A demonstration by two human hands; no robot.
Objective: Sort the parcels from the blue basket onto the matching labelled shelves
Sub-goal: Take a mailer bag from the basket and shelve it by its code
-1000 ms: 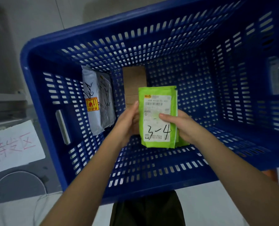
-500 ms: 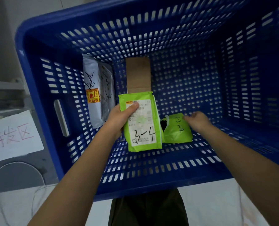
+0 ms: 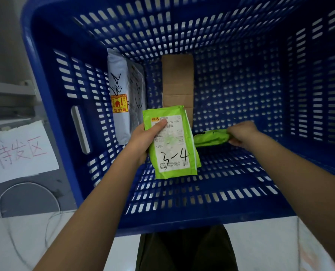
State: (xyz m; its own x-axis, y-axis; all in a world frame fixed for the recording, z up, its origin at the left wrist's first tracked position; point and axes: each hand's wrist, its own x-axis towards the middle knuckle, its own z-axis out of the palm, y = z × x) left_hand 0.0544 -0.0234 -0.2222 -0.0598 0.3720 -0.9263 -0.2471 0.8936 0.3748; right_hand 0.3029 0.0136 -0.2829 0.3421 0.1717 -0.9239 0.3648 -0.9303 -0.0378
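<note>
Labelled parcel [image 3: 172, 142] in left grip [image 3: 143, 136], second parcel [image 3: 211, 136] seemingly right [image 3: 241, 133]

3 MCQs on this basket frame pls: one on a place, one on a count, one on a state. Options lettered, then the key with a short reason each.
1. Where does the brown cardboard box stand?
A. against the far wall of the blue basket
B. on the floor outside it
C. in the right hand

2. How many green parcels show?
A. one
B. two
C. four

3. What is the left hand doing?
A. hanging open
B. pressing the white parcel
C. gripping the green parcel marked 3-4

Key:
1 A: the box leans at the far wall, behind the 3-4 parcel.
2 B: the 3-4 parcel, plus the folded green parcel gripped by the right hand.
3 C: thumb lies across its label, fingers behind.
</note>
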